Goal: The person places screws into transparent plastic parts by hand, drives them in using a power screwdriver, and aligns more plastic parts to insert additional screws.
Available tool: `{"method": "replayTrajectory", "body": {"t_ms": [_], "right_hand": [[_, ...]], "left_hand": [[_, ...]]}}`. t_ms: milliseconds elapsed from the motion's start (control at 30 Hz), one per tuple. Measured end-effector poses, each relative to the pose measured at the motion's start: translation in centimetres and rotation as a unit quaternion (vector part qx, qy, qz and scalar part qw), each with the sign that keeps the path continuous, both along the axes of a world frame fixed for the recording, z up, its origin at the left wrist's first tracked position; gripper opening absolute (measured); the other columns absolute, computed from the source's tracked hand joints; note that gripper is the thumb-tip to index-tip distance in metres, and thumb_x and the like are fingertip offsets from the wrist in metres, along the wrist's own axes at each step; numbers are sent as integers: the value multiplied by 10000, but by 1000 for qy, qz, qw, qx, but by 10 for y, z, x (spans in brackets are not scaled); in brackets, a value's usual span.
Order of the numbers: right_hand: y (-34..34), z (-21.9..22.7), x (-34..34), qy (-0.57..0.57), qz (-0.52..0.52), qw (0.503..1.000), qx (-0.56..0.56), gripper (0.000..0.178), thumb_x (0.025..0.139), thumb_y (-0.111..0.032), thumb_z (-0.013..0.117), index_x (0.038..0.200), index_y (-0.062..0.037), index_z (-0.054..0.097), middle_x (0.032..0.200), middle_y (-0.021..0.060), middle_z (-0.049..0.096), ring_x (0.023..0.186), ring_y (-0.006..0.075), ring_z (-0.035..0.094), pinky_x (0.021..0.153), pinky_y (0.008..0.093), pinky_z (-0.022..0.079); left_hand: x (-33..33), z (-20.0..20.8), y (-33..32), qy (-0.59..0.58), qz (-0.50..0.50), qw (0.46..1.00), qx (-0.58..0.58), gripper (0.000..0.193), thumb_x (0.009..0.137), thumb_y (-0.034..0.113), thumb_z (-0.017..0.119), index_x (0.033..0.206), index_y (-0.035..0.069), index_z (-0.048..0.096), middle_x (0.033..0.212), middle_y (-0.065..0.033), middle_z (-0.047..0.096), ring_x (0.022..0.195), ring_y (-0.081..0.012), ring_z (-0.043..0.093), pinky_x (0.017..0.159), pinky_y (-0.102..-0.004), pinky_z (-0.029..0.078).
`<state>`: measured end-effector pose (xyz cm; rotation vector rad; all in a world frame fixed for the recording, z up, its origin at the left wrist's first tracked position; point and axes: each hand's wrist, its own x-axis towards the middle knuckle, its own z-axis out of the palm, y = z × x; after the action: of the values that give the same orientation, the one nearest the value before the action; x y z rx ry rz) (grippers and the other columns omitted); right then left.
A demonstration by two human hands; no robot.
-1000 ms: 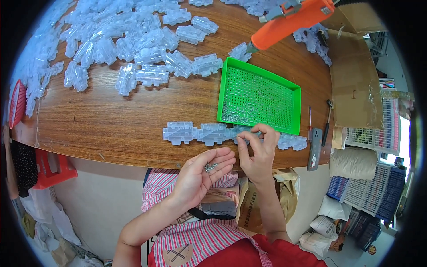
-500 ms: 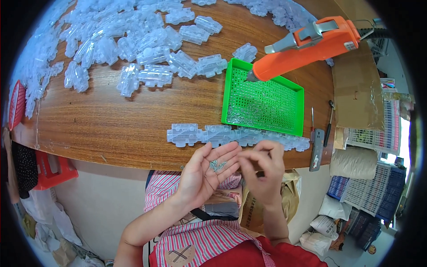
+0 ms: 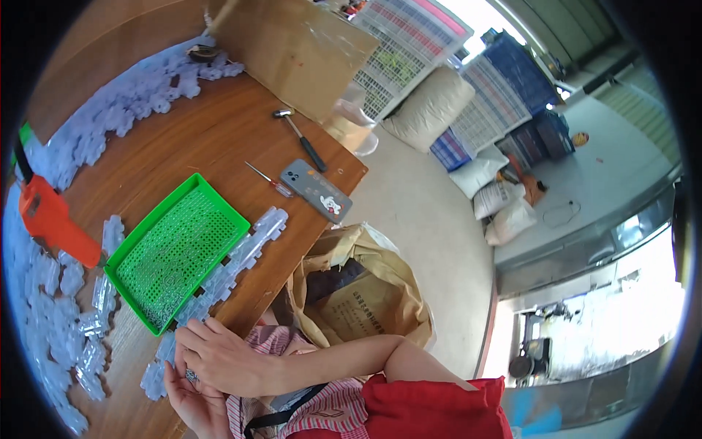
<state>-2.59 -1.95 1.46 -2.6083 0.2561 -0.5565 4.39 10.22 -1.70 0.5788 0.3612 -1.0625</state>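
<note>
My left hand (image 3: pixel 191 404) is cupped palm up just off the table's front edge, with a few small silver screws (image 3: pixel 191 375) in it. Over that palm, my right hand (image 3: pixel 232 360) has its fingers bent, partly among the screws. Whether a screw is pinched between its fingertips is hidden. Beyond both hands runs a row of clear plastic vehicle-shaped parts (image 3: pixel 252 243) along the edge. Behind the row, a green perforated tray (image 3: pixel 224 203) contains many small screws. An orange electric screwdriver (image 3: pixel 58 223) hangs at the left, its tip by the tray's corner.
Clear plastic parts (image 3: pixel 47 322) lie heaped at left and far back. A phone (image 3: pixel 314 192), a small screwdriver (image 3: pixel 269 180) and a hammer (image 3: pixel 301 140) lie to the right. A cardboard box (image 3: pixel 300 55) stands behind them. An open paper sack (image 3: pixel 365 293) is below the edge.
The view has swung to the right, so the table and tray appear further left and tilted. My right hand now covers more of the left palm; the left still holds the screws.
</note>
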Motion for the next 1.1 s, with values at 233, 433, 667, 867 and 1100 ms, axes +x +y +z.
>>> {"method": "replayTrajectory", "body": {"t_ms": [233,433,667,867,1100], "right_hand": [[-3,-6,-5,-74,-26,986,147,121,809,-154,618,838,-40,587,992,84,490,954,262,448,806,386,359],[0,-19,-8,-145,-47,965,214,165,780,-134,670,882,-54,568,1093,110,457,1002,303,444,878,419,372],[-4,-15,-13,-139,-24,976,167,139,807,-145,642,907,-61,594,1088,95,495,979,282,476,857,406,385],[-13,-1,-24,-32,5,999,-7,224,743,-184,674,954,-113,648,1077,59,558,967,237,548,819,379,409],[-18,-17,-21,-44,11,993,107,197,715,-65,733,890,-82,645,1015,100,561,933,263,523,805,384,405]], "left_hand": [[6,3,-2,-34,-45,997,-50,433,1042,274,405,1399,32,438,1400,-128,501,1250,-227,533,1016,-387,494],[-1,-8,9,-29,-63,998,8,396,1041,270,441,1380,66,463,1364,-98,529,1226,-205,551,1001,-368,512],[-4,-22,16,-83,-48,992,78,425,991,279,561,1324,25,485,1321,-124,553,1208,-222,560,1002,-373,505],[-19,-5,2,-167,-67,981,74,238,976,246,595,1073,29,611,993,-20,629,915,-108,610,820,-270,530],[-21,-13,6,-71,-67,993,70,287,1020,278,514,1017,14,626,972,-90,672,893,-157,667,819,-294,561]]}}
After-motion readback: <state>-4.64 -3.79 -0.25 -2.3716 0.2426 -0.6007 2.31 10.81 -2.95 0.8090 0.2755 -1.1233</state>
